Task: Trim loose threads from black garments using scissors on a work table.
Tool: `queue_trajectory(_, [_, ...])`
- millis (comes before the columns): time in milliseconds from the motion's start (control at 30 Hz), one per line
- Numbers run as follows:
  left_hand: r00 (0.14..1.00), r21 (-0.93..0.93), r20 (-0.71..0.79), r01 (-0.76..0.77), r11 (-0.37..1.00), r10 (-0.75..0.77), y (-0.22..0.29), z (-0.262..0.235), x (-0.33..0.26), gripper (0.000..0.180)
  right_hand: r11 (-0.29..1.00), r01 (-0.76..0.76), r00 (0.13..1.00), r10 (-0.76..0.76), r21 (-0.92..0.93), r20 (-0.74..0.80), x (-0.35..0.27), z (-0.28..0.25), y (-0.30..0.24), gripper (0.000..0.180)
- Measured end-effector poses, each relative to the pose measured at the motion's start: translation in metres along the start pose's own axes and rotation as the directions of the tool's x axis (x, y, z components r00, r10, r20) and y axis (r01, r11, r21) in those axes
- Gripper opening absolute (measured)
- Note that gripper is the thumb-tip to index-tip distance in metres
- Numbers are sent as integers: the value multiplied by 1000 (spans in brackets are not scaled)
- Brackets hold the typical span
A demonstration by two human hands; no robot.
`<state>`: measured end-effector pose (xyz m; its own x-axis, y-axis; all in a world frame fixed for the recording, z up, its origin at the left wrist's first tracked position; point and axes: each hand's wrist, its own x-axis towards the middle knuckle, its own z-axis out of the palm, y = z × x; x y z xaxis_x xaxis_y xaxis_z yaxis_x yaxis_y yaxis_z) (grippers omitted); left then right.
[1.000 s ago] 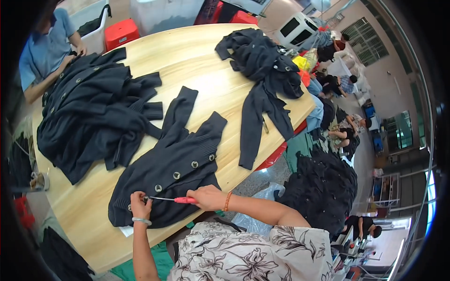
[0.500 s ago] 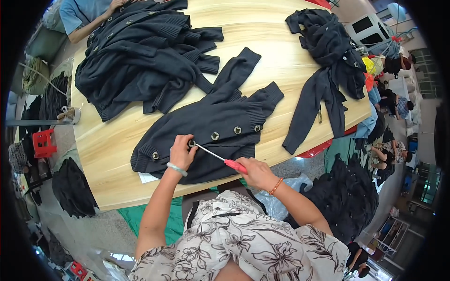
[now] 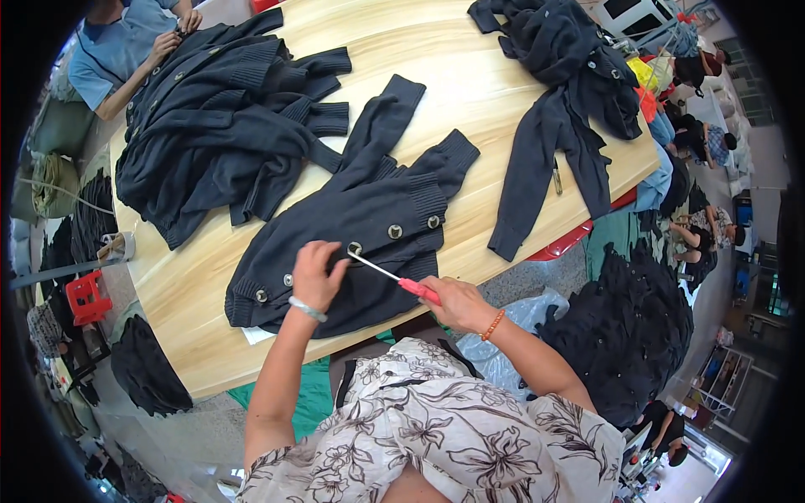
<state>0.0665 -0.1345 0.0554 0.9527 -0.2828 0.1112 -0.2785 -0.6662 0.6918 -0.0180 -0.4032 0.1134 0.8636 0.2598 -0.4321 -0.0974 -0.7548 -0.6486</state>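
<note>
A dark navy knitted cardigan point(image 3: 298, 226) lies spread on the table before me, with several large round buttons along its front band. My right hand point(image 3: 457, 303) is closed round the red handle of a thin metal-shafted tool point(image 3: 381, 272) resembling a screwdriver. The tool's tip meets one button point(image 3: 355, 249); whether it presses or only touches, I cannot tell. Just left of that button, my left hand point(image 3: 317, 272) rests over the cardigan, thumb and forefinger apart, with nothing visible between them. Beneath the cardigan's near edge a bit of white paper point(image 3: 258, 335) shows.
A heap of similar cardigans point(image 3: 226, 126) covers the far left of the wooden table point(image 3: 436, 84), where another person's hands point(image 3: 172, 38) work. More knitwear point(image 3: 558, 109) lies at right, beside a small slim object point(image 3: 558, 178). Dark garments point(image 3: 620, 335) are piled on the floor.
The tool's tip has shifted rightward along the band to the neighbouring button. My left fingers have parted from the button they were at. My view has turned slightly.
</note>
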Motion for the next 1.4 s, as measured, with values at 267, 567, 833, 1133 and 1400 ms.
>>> queue_trajectory(267, [966,-42,258,30,999,-18,-12,47,19,20,986,-104,991,113,-128,66,-16,-18,16,22])
queue_trajectory(567, [976,25,123,-186,982,182,37,54,41,26,995,-97,992,100,40,-79,-38,-12,54,20])
queue_trajectory(833, [933,-44,358,-33,998,47,21,99,64,24,974,-214,975,207,-81,-82,-40,-17,56,22])
queue_trajectory(1133, [944,80,206,-278,957,257,50,97,70,19,965,-248,955,258,86,-145,-64,-14,85,23])
queue_trajectory(1400, [904,118,337,-319,940,264,74,158,78,15,951,-309,936,301,-15,-180,-59,-19,99,23])
